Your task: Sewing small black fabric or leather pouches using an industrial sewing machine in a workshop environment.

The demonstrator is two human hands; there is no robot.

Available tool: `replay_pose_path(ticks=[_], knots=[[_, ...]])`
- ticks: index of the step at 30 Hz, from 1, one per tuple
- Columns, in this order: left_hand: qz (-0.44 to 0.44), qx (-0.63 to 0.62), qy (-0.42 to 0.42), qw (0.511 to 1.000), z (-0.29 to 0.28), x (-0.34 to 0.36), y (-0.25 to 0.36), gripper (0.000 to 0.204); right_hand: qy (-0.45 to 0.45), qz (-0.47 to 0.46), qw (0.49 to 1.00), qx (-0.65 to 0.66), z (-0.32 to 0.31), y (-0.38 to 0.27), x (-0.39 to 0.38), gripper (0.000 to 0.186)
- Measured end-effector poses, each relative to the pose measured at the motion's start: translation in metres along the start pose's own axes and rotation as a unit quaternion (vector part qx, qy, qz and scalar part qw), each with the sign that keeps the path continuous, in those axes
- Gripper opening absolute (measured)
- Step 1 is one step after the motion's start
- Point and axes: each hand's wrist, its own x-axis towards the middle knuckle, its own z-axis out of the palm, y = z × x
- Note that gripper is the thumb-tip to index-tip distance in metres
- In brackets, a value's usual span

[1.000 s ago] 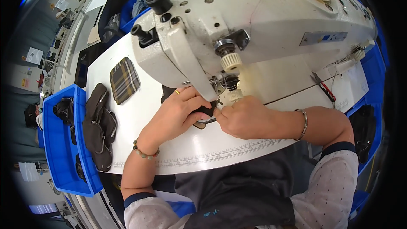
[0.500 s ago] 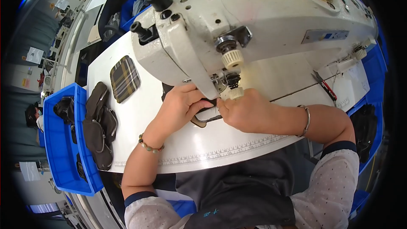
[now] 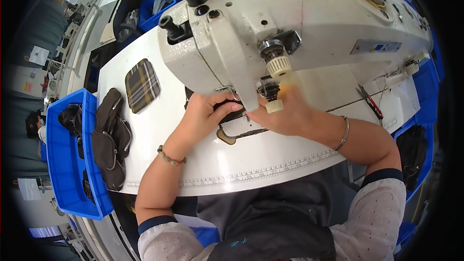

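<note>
Left hand [image 3: 202, 116] pinches dark fabric [image 3: 233, 116] beneath sewing machine's [image 3: 222, 38] left end; right hand's [image 3: 288, 116] grip hidden, cannot tell; uneven pull could skew fabric.

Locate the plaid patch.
In the head view, the plaid patch lies at the left of the white table, between the dark bag and the sewing machine.
</note>
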Motion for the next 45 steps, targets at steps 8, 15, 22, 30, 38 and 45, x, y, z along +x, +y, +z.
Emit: replay_pose_path(ticks=[8,15,22,30,38,45], knots=[[0.071,0.129,-0.004,0.989,0.001,-0.001,0.011,0.018,-0.12,-0.102,0.982,-0.103,-0.009,-0.012,0.0,0.009],[0.088,0.151,0.022,0.984,0.005,-0.004,0.01,0.021,-0.139,-0.101,0.979,-0.108,-0.016,-0.032,-0.014,0.011],[0.097,0.181,0.03,0.978,0.005,-0.003,0.009,0.02,-0.132,-0.038,0.987,-0.088,-0.014,-0.028,-0.01,0.009],[0.083,0.2,0.08,0.973,0.009,0.002,0.006,0.015,-0.169,0.007,0.984,-0.057,-0.008,-0.02,-0.009,0.006],[0.051,0.261,0.152,0.952,0.015,0.003,0.006,0.017,-0.178,0.001,0.983,-0.044,-0.004,-0.015,-0.009,0.003],[0.056,0.278,0.151,0.947,0.016,0.005,0.014,0.018,-0.165,-0.021,0.984,-0.058,0.001,-0.011,-0.013,0.005]])
